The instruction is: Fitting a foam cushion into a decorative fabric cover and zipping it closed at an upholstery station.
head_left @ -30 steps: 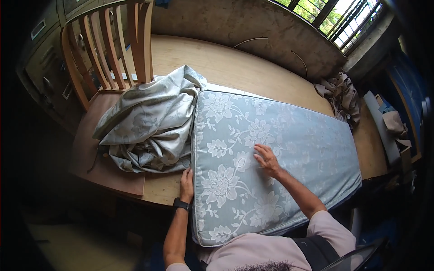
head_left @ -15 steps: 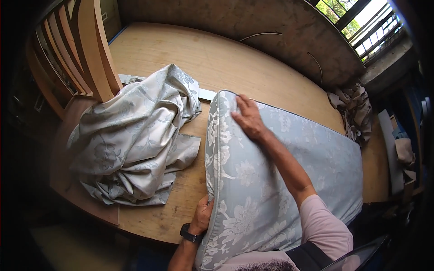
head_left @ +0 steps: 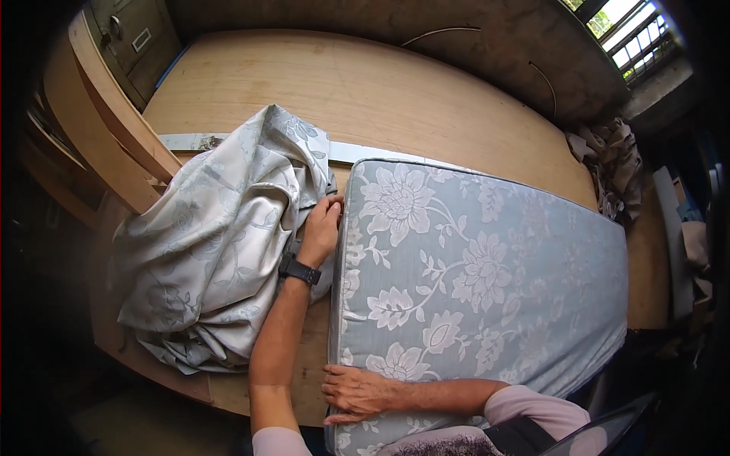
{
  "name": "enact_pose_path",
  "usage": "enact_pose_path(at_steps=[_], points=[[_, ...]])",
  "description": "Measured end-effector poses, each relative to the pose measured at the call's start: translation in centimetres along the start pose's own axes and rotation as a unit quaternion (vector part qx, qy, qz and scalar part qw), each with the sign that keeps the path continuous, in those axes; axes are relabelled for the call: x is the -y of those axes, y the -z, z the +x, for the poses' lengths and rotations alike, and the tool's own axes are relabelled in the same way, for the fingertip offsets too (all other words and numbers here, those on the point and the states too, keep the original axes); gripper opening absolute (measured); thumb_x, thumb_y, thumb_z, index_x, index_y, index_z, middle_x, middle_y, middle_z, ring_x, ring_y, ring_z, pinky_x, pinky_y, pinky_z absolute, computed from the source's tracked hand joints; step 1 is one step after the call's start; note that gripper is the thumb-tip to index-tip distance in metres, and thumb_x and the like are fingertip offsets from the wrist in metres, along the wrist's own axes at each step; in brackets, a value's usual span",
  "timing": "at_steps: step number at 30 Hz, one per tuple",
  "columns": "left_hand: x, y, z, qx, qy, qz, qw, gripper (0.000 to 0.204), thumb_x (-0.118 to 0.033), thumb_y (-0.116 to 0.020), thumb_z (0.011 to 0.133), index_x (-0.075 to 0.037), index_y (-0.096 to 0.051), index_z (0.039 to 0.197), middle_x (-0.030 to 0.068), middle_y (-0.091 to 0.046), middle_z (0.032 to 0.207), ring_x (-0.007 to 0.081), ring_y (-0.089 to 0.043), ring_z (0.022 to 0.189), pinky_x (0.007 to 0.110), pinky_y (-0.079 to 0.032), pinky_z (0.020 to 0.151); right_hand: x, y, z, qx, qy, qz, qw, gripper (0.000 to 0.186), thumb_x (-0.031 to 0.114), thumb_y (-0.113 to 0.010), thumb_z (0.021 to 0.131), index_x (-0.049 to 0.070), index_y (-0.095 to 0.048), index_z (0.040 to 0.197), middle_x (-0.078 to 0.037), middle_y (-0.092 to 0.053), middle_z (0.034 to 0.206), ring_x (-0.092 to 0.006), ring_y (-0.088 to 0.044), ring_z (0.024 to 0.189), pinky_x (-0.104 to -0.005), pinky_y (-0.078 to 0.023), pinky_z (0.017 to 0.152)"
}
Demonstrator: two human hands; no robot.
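A thick blue-grey cushion (head_left: 487, 281) with a pale flower pattern lies flat before me, its short side to the left. Along that side, close to the far corner, my left hand (head_left: 322, 228) has its fingers closed together against the cushion's side. Whatever is between those fingertips is hidden. My right hand (head_left: 357, 391) grips the same side nearer to me, palm down with fingers over the edge. Left of the cushion, a crumpled heap of silvery flowered fabric (head_left: 220, 235) lies beside my left wrist, which wears a black watch (head_left: 299, 269).
Everything lies on a wooden tabletop (head_left: 342, 83). A pale strip (head_left: 350, 153) runs across it behind the cushion. Curved wooden slats (head_left: 106, 129) stand at the left. Brown cloth (head_left: 612, 163) is bunched at the far right, under a barred window (head_left: 631, 38).
My left hand has slid away from me along the cushion's side toward the far corner. My right hand has come from the cushion's far top down to its near left edge.
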State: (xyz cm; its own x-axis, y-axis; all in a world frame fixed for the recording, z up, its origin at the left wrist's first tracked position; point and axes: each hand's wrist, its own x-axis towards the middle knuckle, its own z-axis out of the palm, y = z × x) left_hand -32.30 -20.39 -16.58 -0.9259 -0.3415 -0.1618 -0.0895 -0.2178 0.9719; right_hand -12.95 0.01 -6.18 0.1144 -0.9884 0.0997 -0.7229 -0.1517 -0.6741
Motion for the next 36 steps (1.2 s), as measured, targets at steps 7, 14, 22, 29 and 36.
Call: enact_pose_path(at_steps=[7, 14, 22, 29, 36], points=[[-2.7, -4.0, 8.9, 0.051, -0.013, 0.126, 0.991, 0.045, -0.035, -0.044, 0.107, 0.004, -0.066, 0.115, 0.0091, -0.072, 0.096, 0.0125, -0.065, 0.083, 0.024, -0.051, 0.074, -0.3, -1.0, -0.8, -0.064, 0.013, -0.036, 0.997, 0.043, 0.038, -0.055, 0.097, 0.001, -0.062, 0.075, -0.013, -0.058, 0.082, -0.0277, -0.056, 0.084, -0.041, -0.039, 0.097], [-13.6, -7.4, -5.2, 0.165, -0.036, -0.282, 0.944, 0.028, -0.027, -0.044, 0.109, -0.005, -0.059, 0.102, -0.0015, -0.061, 0.091, 0.0041, -0.052, 0.079, 0.021, -0.046, 0.072, -4.0, 22.7, -14.1, -0.404, -0.104, -0.321, 0.85, 0.026, 0.024, -0.06, 0.099, -0.001, -0.069, 0.099, -0.016, -0.07, 0.105, -0.0312, -0.066, 0.099, -0.0438, -0.054, 0.088], [-18.4, -9.3, -11.7, 0.267, -0.134, -0.129, 0.946, 0.026, -0.023, -0.053, 0.106, -0.003, -0.053, 0.089, -0.0063, -0.042, 0.075, 0.0054, -0.034, 0.071, 0.022, -0.034, 0.062, -15.1, 38.9, -36.0, -0.124, -0.677, -0.082, 0.72, 0.075, 0.061, -0.03, 0.104, -0.001, -0.054, 0.139, -0.023, -0.056, 0.14, -0.0343, -0.049, 0.133, -0.0391, -0.034, 0.113], [-18.6, -11.0, -12.6, 0.288, -0.146, -0.076, 0.943, 0.032, -0.022, -0.056, 0.104, -0.002, -0.046, 0.081, -0.0045, -0.038, 0.072, 0.0072, -0.033, 0.069, 0.025, -0.033, 0.058, -9.8, 40.6, -17.8, -0.038, -0.596, -0.046, 0.801, 0.083, 0.067, -0.031, 0.101, -0.005, -0.071, 0.112, -0.02, -0.07, 0.113, -0.0331, -0.063, 0.104, -0.0438, -0.044, 0.096], [-17.5, -9.5, -12.9, 0.265, -0.116, -0.158, 0.944, 0.025, -0.022, -0.056, 0.104, -0.005, -0.052, 0.086, -0.0074, -0.039, 0.074, 0.0043, -0.032, 0.07, 0.022, -0.031, 0.061, -5.8, 40.0, -7.8, -0.031, -0.39, 0.191, 0.9, 0.102, 0.086, -0.048, 0.081, -0.003, -0.063, 0.13, -0.02, -0.066, 0.122, -0.0281, -0.062, 0.114, -0.0428, -0.047, 0.1]])
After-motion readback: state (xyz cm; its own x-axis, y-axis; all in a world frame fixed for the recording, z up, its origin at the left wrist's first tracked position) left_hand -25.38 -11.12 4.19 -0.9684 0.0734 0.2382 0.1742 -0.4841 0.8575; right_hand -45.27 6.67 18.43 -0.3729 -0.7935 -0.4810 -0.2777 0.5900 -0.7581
